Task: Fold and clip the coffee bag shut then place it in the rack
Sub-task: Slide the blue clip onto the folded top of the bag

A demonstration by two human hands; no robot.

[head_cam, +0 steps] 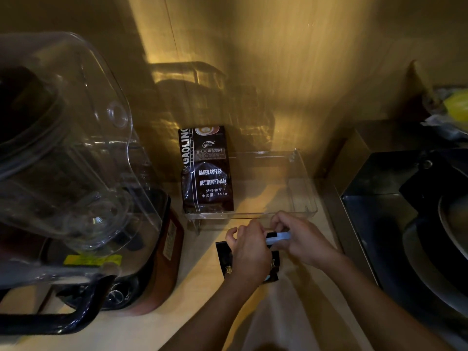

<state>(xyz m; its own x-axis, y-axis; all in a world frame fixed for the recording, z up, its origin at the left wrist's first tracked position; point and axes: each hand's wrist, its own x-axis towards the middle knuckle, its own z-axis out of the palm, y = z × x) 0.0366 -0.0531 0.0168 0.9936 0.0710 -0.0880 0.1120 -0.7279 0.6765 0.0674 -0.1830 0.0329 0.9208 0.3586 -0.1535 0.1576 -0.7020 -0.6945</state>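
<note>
A small black coffee bag [224,262] with gold print lies on the pale counter, mostly covered by my hands. My left hand [249,252] presses down on the bag's top part. My right hand [301,239] holds a pale blue clip [278,237] at the bag's upper edge, fingers pinched on it. Just beyond my hands stands a clear plastic rack [302,191]. A dark brown coffee bag [209,171] marked "BAKED COFFEE" stands upright in the rack's left end.
A large blender [76,173] with a clear cover and black handle fills the left side. A dark stove top with a pan [430,236] lies at the right. A yellow wall rises behind the rack.
</note>
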